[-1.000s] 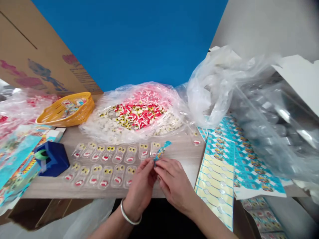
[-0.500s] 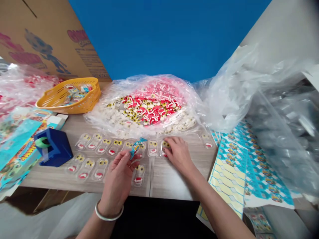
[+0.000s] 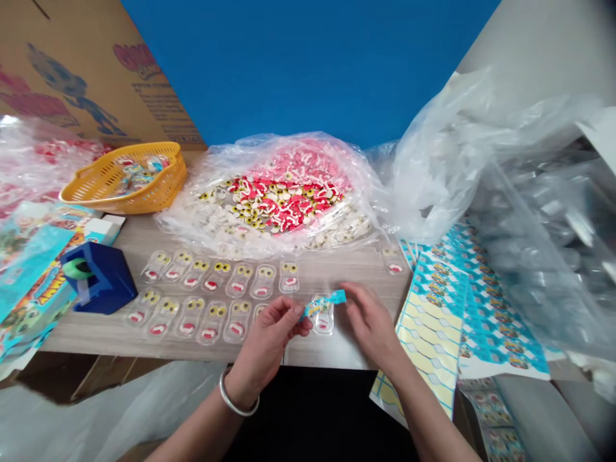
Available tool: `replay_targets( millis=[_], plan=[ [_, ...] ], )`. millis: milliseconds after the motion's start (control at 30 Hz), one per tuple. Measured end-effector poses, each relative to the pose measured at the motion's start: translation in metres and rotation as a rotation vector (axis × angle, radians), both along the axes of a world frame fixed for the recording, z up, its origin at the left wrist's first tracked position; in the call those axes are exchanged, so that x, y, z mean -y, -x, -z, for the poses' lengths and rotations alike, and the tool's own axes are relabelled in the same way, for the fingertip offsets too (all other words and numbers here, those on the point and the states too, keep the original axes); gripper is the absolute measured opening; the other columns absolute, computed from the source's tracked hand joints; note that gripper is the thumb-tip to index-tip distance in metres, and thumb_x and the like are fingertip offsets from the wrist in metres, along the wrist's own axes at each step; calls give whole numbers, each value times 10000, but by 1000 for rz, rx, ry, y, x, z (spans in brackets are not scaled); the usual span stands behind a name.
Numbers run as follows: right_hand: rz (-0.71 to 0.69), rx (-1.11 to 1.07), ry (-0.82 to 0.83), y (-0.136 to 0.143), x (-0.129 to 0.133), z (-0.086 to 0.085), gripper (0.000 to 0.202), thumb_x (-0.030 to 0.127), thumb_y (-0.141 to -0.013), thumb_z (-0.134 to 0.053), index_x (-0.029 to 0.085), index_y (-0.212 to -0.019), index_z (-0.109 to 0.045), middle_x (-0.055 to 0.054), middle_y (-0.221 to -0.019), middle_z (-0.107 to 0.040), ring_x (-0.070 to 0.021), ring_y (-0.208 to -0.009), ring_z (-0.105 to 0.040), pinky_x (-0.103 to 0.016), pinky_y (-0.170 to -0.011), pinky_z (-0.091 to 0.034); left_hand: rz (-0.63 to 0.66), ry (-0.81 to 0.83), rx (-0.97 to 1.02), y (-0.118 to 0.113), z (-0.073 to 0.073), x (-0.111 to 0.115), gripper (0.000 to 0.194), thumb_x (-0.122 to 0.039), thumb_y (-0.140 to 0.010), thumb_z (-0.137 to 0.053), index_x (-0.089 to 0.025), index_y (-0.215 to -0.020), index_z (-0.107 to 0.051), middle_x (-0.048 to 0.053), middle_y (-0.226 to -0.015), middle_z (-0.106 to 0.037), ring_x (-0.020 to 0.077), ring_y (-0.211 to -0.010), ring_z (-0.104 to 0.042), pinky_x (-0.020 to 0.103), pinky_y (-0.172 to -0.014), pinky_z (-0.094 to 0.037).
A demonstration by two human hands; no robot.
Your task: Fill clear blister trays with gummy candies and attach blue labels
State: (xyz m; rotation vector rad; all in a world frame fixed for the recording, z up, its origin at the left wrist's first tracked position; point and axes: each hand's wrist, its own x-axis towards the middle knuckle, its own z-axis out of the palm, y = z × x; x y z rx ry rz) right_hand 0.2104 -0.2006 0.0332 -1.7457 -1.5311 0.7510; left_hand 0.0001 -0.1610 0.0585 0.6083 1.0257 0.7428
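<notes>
My left hand (image 3: 276,333) pinches one end of a blue printed sticker (image 3: 317,305), stretched slantwise over a clear plastic blister pack (image 3: 323,324) on the table. That pack holds candy-like eyes and red-and-white teeth, partly hidden by the sticker. My right hand (image 3: 373,330) is just right of the pack, fingers apart near the sticker's free end; I see nothing held in it. To the left, two rows of similar filled packs (image 3: 210,322) lie flat, the nearest partly behind my left hand.
Behind the rows lies an open clear bag (image 3: 192,221) of loose eye and teeth pieces. A yellow basket (image 3: 158,196) and a blue tape dispenser (image 3: 113,279) stand left. Sticker sheets (image 3: 428,327) and a bag of clear plastic shells (image 3: 543,256) are at right.
My right hand has let go of a back-row pack and moved nearer. One pack now lies by itself between my hands. My left hand has carried the sticker rightward over it.
</notes>
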Motion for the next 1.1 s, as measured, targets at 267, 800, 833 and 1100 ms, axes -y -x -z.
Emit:
replay_targets(
  millis=[267, 800, 833, 1100],
  plan=[
    [-73, -313, 285, -3, 25, -22, 297, 397, -905, -618, 244, -1157, -650, -16, -1010, -726, -196, -936, -658, -308, -844, -491, 307, -85, -188, -4, 5, 15, 318, -444, -781, -761, -171, -774, -598, -2, -615, -658, 112, -590, -568, 244, -616, -450],
    [42, -105, 333, 12, -3, 3, 150, 301, -852, -586, 239, -989, -591, 27, -763, -654, -171, -682, -620, -276, -665, -428, 279, -489, -838, -17, 28, -10, 151, -313, -811, -680, -228, -908, -602, -33, -638, -605, 152, -541, -576, 265, -569, -369],
    [35, -93, 337, 12, -4, 3, 167, 299, -855, -584, 238, -1010, -594, 24, -773, -658, -174, -692, -628, -277, -671, -430, 285, -490, -846, -17, 29, -10, 143, -307, -809, -680, -229, -896, -598, -32, -638, -605, 154, -543, -574, 267, -575, -365],
    [-52, 187, 388, 18, -12, 2, 308, 254, -906, -584, 223, -1212, -571, -54, -1018, -744, -222, -874, -703, -294, -733, -436, 280, -533, -898, -22, 32, -15, 103, -244, -782, -682, -235, -804, -582, -31, -611, -554, 170, -544, -496, 278, -592, -275]
  ],
)
